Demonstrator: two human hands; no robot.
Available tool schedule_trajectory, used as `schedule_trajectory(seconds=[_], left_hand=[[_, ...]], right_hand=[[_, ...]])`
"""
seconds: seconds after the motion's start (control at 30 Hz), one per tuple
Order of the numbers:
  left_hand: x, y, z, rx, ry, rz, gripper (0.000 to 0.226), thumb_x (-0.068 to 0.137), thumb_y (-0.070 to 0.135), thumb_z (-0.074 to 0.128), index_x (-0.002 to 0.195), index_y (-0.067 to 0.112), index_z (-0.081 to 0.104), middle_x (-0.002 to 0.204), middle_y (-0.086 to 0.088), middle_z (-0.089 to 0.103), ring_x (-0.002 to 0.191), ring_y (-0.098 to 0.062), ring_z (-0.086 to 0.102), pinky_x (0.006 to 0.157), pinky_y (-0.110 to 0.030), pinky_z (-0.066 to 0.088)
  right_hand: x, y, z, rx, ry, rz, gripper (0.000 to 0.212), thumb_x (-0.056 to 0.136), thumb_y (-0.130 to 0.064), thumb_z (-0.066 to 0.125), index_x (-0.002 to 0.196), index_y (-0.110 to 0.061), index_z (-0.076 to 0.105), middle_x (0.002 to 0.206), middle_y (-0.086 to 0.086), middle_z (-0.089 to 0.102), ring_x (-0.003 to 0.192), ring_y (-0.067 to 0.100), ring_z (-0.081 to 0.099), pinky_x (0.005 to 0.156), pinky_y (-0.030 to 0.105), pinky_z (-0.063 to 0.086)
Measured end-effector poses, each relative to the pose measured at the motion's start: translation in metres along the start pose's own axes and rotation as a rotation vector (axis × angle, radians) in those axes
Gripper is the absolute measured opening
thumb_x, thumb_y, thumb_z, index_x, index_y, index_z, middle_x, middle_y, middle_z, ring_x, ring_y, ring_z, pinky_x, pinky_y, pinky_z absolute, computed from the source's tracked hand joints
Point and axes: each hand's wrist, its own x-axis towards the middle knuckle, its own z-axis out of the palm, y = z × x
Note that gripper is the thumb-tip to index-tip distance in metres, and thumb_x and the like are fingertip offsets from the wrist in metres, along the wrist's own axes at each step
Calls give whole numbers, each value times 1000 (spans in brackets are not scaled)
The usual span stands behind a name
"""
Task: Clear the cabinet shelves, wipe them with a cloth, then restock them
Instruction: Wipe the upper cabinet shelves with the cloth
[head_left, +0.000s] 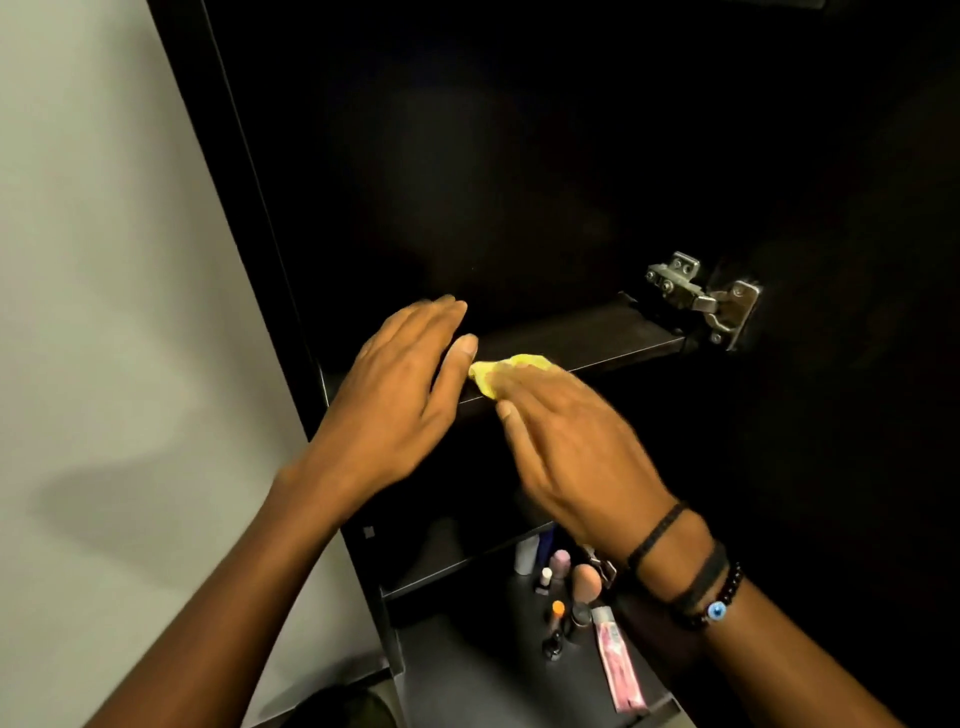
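Yellow cloth (511, 371) under right hand (576, 457) on dark shelf (613, 338), left hand (400, 395) flat

Shelf (597, 332) bare rightward; hinge (701, 296) blocks far end.

Right hand (566, 447) flat on yellow cloth (511, 370) on shelf (613, 338); left hand (400, 395) beside.

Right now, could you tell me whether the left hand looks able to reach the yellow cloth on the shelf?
Probably yes: the left hand lies flat beside the yellow cloth, thumb nearly touching it, nothing between them. The right hand already covers most of the cloth, though.
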Motion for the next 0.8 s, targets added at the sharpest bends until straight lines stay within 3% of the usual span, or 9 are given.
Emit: schedule_trajectory(seconds=[0.1, 0.17, 0.23, 0.33, 0.4, 0.5, 0.57, 0.67, 0.8], left_hand=[[-2, -4, 10, 135, -5, 19, 53, 98, 45, 20, 139, 17, 41, 143, 0, 44, 136, -14, 32, 114, -37, 29], [-5, -2, 14, 162, 2, 15, 51, 99, 44, 21, 138, 17, 42, 142, 1, 44, 136, -14, 32, 113, -35, 29], [-3, 0, 13, 137, 22, -4, 51, 99, 44, 21, 137, 17, 43, 140, 1, 46, 133, -13, 34, 111, -35, 31], [-2, 4, 7, 167, -8, -30, 52, 98, 43, 21, 137, 15, 42, 140, -3, 45, 133, -17, 35, 109, -37, 32], [-6, 9, -1, 373, -62, 43, 51, 96, 40, 25, 136, 13, 43, 141, -8, 45, 133, -25, 38, 108, -44, 33], [-10, 18, -30, 746, -215, 170, 47, 91, 35, 44, 132, 12, 49, 139, -12, 49, 132, -30, 42, 110, -53, 29], [-11, 26, -53, 948, -316, 176, 54, 89, 33, 47, 138, 12, 39, 148, -14, 36, 142, -31, 25, 116, -56, 9], [-12, 32, -79, 1194, -362, 220, 54, 95, 25, 34, 144, 10, 20, 156, -18, 10, 145, -34, -8, 111, -59, -17], [-12, 41, -97, 1228, -440, 208, 52, 91, 21, 16, 142, 11, 24, 157, -15, 3, 142, -32, -22, 109, -57, -22]], right_hand=[[16, 47, -16, -315, -30, 291, 33, 98, -25, 31, 95, -9, 61, 95, 11, 65, 91, 30, 60, 82, 38, 47], [37, 76, -22, -378, -102, 464, 33, 98, -21, 36, 88, -2, 61, 94, 19, 66, 89, 37, 60, 71, 40, 42], [59, 86, -17, -269, -165, 428, 31, 98, -20, 37, 98, 0, 62, 107, 21, 65, 101, 38, 59, 82, 40, 43], [70, 67, -6, -2, -180, 260, 35, 95, -19, 40, 127, -13, 54, 130, 10, 58, 119, 28, 53, 100, 31, 38], [52, 56, -9, 90, -199, 170, 37, 92, -25, 39, 127, -24, 53, 130, 5, 59, 115, 29, 57, 99, 38, 46], [44, 89, -24, -75, -203, 334, 31, 91, -29, 40, 112, -19, 60, 113, 15, 67, 103, 37, 62, 87, 43, 51], [57, 111, -28, -203, -259, 451, 31, 92, -24, 42, 113, -11, 60, 114, 20, 65, 104, 38, 60, 86, 41, 50], [77, 97, -16, -70, -290, 430, 42, 92, -21, 41, 132, -18, 53, 135, 12, 57, 122, 32, 54, 102, 38, 44], [75, 7, 10, 248, -267, 32, 48, 85, -21, 39, 130, -30, 52, 135, -4, 56, 123, 20, 54, 104, 32, 44]])
